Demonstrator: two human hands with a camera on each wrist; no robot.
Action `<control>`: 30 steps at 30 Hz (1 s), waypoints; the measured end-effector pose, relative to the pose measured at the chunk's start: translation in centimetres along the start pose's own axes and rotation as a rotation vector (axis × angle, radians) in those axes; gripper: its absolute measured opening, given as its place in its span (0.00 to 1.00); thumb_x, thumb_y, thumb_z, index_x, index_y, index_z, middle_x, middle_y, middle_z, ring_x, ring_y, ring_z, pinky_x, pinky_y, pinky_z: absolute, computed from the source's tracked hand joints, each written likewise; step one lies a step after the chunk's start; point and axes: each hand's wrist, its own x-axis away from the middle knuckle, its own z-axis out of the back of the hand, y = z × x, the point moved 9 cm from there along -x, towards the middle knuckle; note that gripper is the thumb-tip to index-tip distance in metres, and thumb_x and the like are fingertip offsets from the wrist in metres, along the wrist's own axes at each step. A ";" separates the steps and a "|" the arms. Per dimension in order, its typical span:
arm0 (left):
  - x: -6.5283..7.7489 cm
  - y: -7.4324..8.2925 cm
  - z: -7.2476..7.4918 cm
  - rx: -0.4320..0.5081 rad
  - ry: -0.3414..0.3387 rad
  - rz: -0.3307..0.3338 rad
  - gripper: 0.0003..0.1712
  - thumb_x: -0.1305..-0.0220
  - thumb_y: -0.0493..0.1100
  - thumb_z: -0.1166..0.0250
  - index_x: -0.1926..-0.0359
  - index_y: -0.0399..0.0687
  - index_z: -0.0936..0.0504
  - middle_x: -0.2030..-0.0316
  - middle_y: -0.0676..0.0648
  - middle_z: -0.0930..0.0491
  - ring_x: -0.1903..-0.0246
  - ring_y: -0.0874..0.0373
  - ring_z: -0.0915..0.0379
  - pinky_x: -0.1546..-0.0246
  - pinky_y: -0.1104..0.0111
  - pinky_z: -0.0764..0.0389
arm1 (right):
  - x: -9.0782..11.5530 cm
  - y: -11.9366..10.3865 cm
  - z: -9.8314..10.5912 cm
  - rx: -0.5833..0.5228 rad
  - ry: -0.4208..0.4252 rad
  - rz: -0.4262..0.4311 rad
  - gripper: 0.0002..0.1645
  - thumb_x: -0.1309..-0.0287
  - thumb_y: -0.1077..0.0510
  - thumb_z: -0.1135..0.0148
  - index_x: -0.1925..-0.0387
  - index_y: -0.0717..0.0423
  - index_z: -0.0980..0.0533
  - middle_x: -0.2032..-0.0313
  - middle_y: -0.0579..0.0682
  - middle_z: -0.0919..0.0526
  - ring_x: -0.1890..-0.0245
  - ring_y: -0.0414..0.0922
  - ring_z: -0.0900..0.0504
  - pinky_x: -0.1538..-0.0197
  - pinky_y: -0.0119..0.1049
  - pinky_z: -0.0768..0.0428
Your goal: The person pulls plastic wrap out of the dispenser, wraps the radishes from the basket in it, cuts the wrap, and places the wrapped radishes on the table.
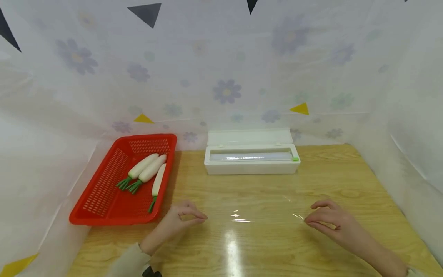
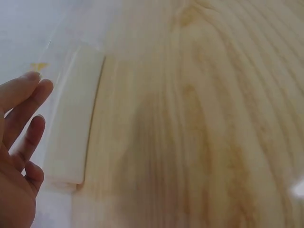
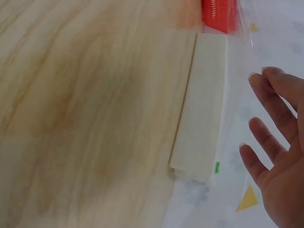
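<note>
In front of me, a wood-grained table [image 1: 328,169] bears a red basket [image 1: 104,221], left in the frame, and a white box [image 1: 252,168] just right of centre.

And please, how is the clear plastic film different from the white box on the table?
The film is see-through, while the box is white. The film is a thin sheet, but the box is a long, solid block with its lid raised. The left hand and right hand pinch the film; the box rests on the table, touched by neither hand. Both extend from left to right.
</note>
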 end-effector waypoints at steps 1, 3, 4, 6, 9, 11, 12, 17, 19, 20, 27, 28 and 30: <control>0.2 -0.4 -0.5 -0.016 -0.015 0.004 0.08 0.45 0.41 0.31 0.62 0.52 0.13 0.68 0.56 0.23 0.64 0.61 0.30 0.63 0.70 0.29 | 0.6 0.4 -0.5 0.000 -0.011 0.009 0.19 0.58 0.65 0.28 0.62 0.44 0.18 0.66 0.40 0.17 0.49 0.40 0.29 0.57 0.18 0.29; 0.5 -1.0 -1.2 -0.058 -0.044 0.005 0.09 0.45 0.41 0.31 0.62 0.54 0.13 0.67 0.59 0.22 0.64 0.63 0.30 0.62 0.70 0.29 | 1.5 1.2 -1.4 0.013 -0.033 0.021 0.19 0.58 0.63 0.29 0.61 0.44 0.18 0.65 0.41 0.17 0.49 0.39 0.30 0.55 0.18 0.30; 0.5 -1.2 -1.5 -0.079 -0.056 0.006 0.09 0.45 0.42 0.31 0.62 0.56 0.13 0.65 0.60 0.21 0.63 0.64 0.30 0.62 0.70 0.29 | 2.0 1.4 -1.8 0.019 -0.046 0.029 0.18 0.57 0.62 0.29 0.61 0.44 0.18 0.64 0.40 0.17 0.48 0.40 0.30 0.54 0.18 0.30; 0.6 -1.2 -2.0 -0.151 -0.066 -0.034 0.09 0.46 0.41 0.31 0.62 0.57 0.13 0.64 0.63 0.20 0.63 0.67 0.31 0.61 0.71 0.31 | 2.7 1.9 -2.6 0.034 -0.077 0.045 0.17 0.57 0.63 0.29 0.61 0.45 0.18 0.63 0.41 0.17 0.49 0.42 0.29 0.50 0.19 0.32; 0.6 -0.5 -2.4 -0.302 -0.059 -0.173 0.09 0.48 0.40 0.29 0.63 0.55 0.12 0.61 0.61 0.17 0.62 0.67 0.32 0.60 0.71 0.33 | 3.5 2.6 -3.9 0.075 -0.155 0.042 0.18 0.56 0.63 0.30 0.59 0.45 0.18 0.60 0.39 0.17 0.50 0.45 0.28 0.43 0.22 0.38; 0.7 -0.1 -2.7 -0.394 -0.058 -0.257 0.09 0.49 0.40 0.29 0.64 0.56 0.12 0.61 0.61 0.17 0.61 0.67 0.31 0.59 0.71 0.35 | 3.9 3.0 -4.6 0.098 -0.206 0.031 0.20 0.56 0.64 0.30 0.58 0.44 0.18 0.58 0.39 0.17 0.51 0.47 0.28 0.40 0.24 0.42; 0.7 0.1 -2.9 -0.429 -0.058 -0.292 0.09 0.49 0.40 0.29 0.64 0.56 0.12 0.60 0.60 0.17 0.61 0.67 0.31 0.58 0.71 0.35 | 4.1 3.1 -5.0 0.110 -0.225 0.027 0.21 0.56 0.64 0.30 0.57 0.43 0.18 0.58 0.38 0.18 0.52 0.47 0.28 0.40 0.25 0.44; 0.7 0.1 -3.6 -0.483 -0.089 -0.347 0.08 0.48 0.41 0.29 0.65 0.57 0.13 0.61 0.59 0.17 0.59 0.65 0.30 0.58 0.69 0.36 | 4.7 3.4 -5.8 0.135 -0.275 0.009 0.21 0.54 0.63 0.30 0.57 0.41 0.19 0.55 0.38 0.20 0.51 0.49 0.28 0.39 0.27 0.48; 0.7 0.0 -3.8 -0.476 -0.101 -0.343 0.07 0.48 0.41 0.30 0.65 0.57 0.13 0.61 0.58 0.17 0.59 0.64 0.30 0.58 0.68 0.36 | 4.9 3.5 -6.0 0.134 -0.282 0.004 0.21 0.54 0.62 0.30 0.57 0.40 0.19 0.55 0.38 0.21 0.50 0.47 0.29 0.39 0.27 0.49; 0.7 0.0 -3.9 -0.474 -0.105 -0.340 0.07 0.48 0.41 0.30 0.65 0.57 0.13 0.61 0.58 0.17 0.59 0.63 0.30 0.58 0.68 0.35 | 4.9 3.5 -6.1 0.139 -0.283 0.002 0.20 0.54 0.62 0.30 0.58 0.40 0.19 0.55 0.38 0.21 0.50 0.46 0.29 0.39 0.26 0.49; 0.6 -1.1 -4.1 -0.472 -0.125 -0.261 0.05 0.45 0.43 0.31 0.66 0.58 0.13 0.62 0.60 0.19 0.59 0.67 0.30 0.59 0.73 0.27 | 5.0 3.6 -5.8 0.170 -0.271 0.026 0.22 0.56 0.61 0.30 0.56 0.41 0.19 0.55 0.37 0.21 0.51 0.48 0.28 0.38 0.28 0.49; 0.6 -1.2 -4.1 -0.476 -0.127 -0.251 0.05 0.45 0.44 0.31 0.65 0.58 0.13 0.62 0.60 0.18 0.60 0.67 0.30 0.59 0.73 0.27 | 5.1 3.6 -5.8 0.177 -0.273 0.026 0.23 0.56 0.61 0.30 0.55 0.41 0.19 0.55 0.37 0.20 0.51 0.49 0.27 0.38 0.29 0.49; 0.6 -1.5 -4.2 -0.481 -0.136 -0.236 0.06 0.44 0.44 0.32 0.64 0.59 0.13 0.61 0.61 0.18 0.60 0.68 0.30 0.59 0.72 0.27 | 5.2 3.7 -5.6 0.191 -0.274 0.016 0.24 0.56 0.61 0.30 0.53 0.41 0.20 0.54 0.36 0.20 0.51 0.49 0.27 0.38 0.29 0.48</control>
